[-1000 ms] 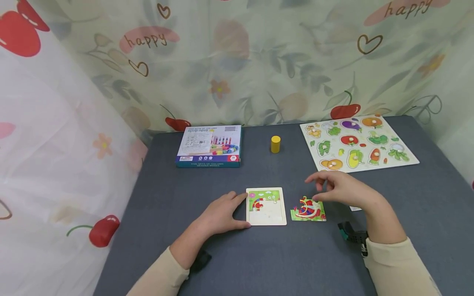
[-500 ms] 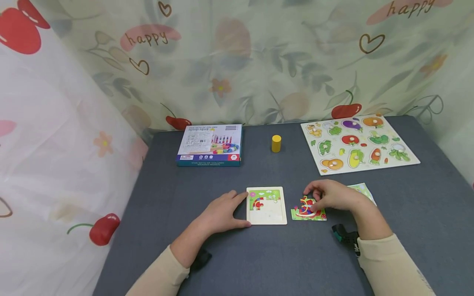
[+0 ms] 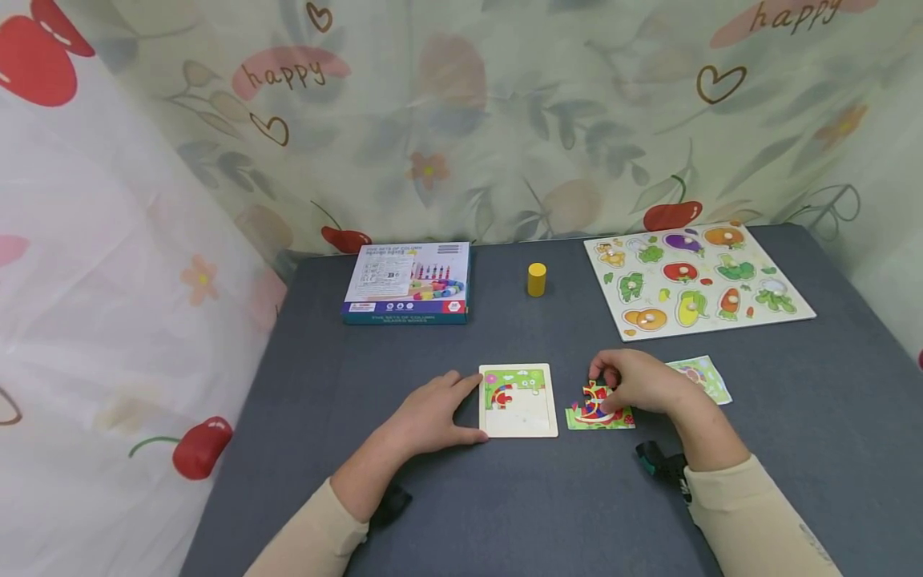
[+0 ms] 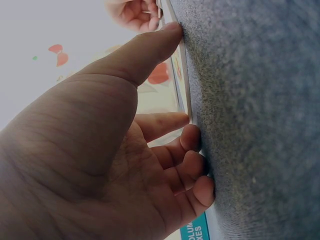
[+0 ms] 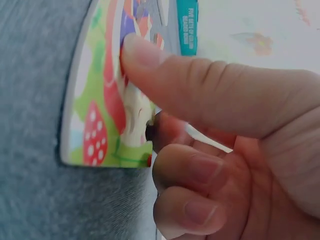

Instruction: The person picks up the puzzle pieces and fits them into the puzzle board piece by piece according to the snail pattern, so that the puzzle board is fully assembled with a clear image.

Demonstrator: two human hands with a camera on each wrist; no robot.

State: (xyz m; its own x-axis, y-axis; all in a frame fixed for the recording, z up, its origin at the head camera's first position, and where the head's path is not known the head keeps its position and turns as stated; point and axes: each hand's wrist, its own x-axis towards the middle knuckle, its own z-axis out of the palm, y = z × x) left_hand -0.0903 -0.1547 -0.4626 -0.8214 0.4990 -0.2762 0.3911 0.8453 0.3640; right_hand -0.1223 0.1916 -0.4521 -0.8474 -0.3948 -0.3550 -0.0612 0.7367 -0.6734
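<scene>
Here's the grey table (image 3: pixel 548 505), and at its back the vegetable board (image 3: pixel 649 272) on the right, the box (image 3: pixel 404 288) on the left. Down in front, two hands at work! The left hand (image 3: pixel 433 417) lies with fingers relaxed, thumb and forefinger spread along the tray's left edge, touching it and gripping nothing. The right hand (image 3: pixel 642 381) is curled in, pinching at the puzzle pieces (image 3: pixel 587 417) between thumb and forefinger; whether one is free of the rest, I can't tell. And here's the crux: the tray (image 3: pixel 530 417) sits just left of those pieces, a narrow strip of table between, its bare part at the lower right. The joined pieces run longest side to side, lying left and a touch nearer the body from the right hand, clearly the closer of the two.
</scene>
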